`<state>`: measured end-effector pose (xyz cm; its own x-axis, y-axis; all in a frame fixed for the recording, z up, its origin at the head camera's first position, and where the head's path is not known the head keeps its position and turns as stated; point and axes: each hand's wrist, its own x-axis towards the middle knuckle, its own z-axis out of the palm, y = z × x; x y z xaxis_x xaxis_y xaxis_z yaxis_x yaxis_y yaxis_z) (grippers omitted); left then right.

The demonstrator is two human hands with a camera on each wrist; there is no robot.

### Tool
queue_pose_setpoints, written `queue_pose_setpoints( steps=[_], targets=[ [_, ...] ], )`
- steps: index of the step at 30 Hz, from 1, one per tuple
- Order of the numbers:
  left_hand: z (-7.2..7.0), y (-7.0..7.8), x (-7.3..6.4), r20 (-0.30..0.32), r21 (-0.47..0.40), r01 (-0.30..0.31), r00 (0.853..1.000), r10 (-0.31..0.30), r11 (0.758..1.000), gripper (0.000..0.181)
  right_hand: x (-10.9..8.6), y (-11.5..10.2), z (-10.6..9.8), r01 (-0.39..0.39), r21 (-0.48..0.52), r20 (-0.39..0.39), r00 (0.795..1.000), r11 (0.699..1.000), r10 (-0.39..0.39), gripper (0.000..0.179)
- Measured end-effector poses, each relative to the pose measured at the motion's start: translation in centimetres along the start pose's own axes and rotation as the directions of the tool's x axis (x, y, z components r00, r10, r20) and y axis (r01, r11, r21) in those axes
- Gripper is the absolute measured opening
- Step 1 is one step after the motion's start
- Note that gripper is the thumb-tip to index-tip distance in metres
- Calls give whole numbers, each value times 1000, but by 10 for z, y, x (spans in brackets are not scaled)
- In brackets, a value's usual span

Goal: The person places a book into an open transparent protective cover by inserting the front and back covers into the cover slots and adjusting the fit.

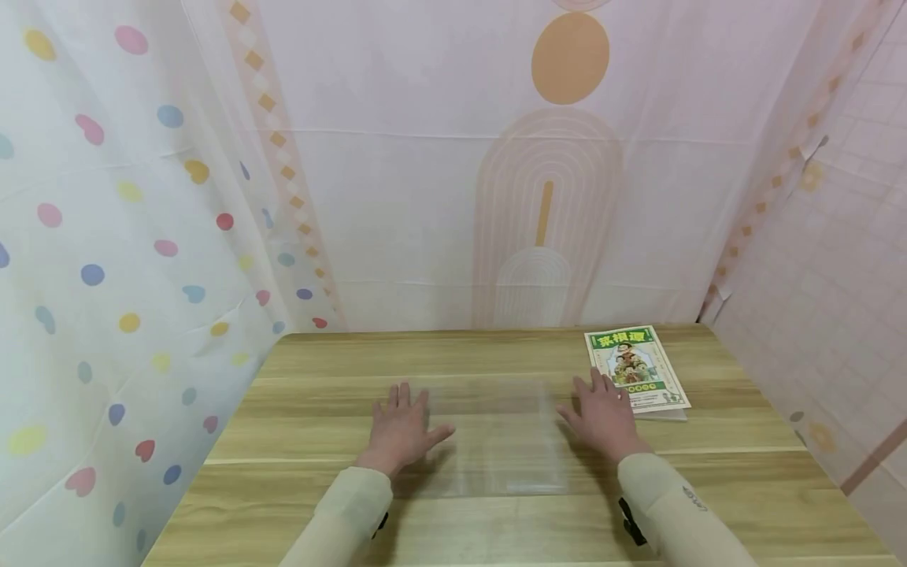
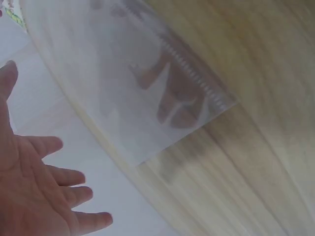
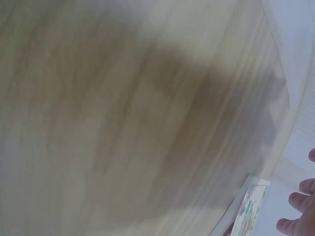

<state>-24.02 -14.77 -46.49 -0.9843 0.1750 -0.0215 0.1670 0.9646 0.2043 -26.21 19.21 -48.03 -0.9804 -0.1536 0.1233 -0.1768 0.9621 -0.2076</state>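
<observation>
The left hand [image 1: 402, 433] and right hand [image 1: 602, 413] hover spread, gripping nothing, since the table [image 1: 510, 531] seems to bear the clear sheet [image 1: 513, 441], lying flat.

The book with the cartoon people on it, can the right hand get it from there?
Probably yes: the right hand looks empty and, in the head view, already overlaps the near left part of the book. Nothing seems to block the way.
</observation>
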Motion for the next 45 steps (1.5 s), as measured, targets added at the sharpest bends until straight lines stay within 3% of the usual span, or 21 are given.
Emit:
queue_pose_setpoints(
  steps=[16, 26, 32, 38, 45],
  targets=[
    [-14, -1, -7, 82, -82, 24, 997, -17, 996, 72, 2, 40, -23, -82, 73, -31, 996, 994, 85, 68],
    [-19, -5, -10, 104, -61, 4, 995, 3, 998, 64, 3, 72, -32, -143, 94, -24, 989, 985, 146, 69],
    [-21, -5, -13, 113, -91, 20, 994, -10, 996, 62, 2, 83, -36, -238, 140, 55, 971, 961, 232, 77],
    [-21, -4, -16, 108, -96, 20, 994, -10, 995, 62, 5, 99, -38, -293, 160, 69, 956, 943, 285, 84],
    [-24, -2, -17, 121, -130, 32, 993, -17, 991, 60, 10, 119, -43, -376, 233, 124, 926, 897, 356, 88]
  ],
)
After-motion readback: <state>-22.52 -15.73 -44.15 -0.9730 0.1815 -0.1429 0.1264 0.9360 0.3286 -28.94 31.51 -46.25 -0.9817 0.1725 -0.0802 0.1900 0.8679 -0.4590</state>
